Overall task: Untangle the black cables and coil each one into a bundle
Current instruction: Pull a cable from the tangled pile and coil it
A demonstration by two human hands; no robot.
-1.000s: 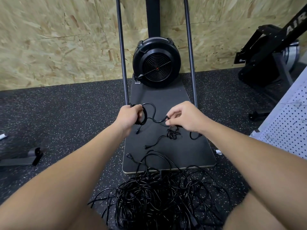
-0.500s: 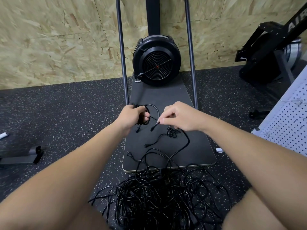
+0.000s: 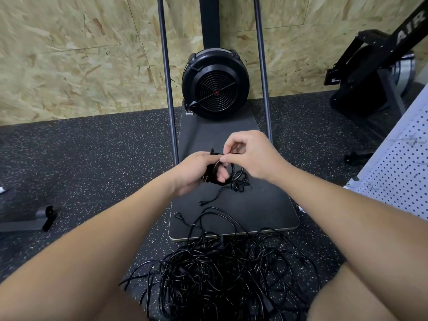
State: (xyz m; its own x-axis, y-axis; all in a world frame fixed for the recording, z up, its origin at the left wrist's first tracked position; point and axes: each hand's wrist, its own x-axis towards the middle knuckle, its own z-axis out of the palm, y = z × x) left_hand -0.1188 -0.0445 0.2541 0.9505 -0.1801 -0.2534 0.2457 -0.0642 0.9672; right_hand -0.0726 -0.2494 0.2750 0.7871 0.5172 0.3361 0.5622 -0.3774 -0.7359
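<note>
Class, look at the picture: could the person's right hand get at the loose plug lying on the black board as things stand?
Probably yes, once freed: the loose plug lies bare on the black board, nothing covering it, near the tangled pile. But the right hand now pinches cable at the coil gripped by the left hand.
</note>
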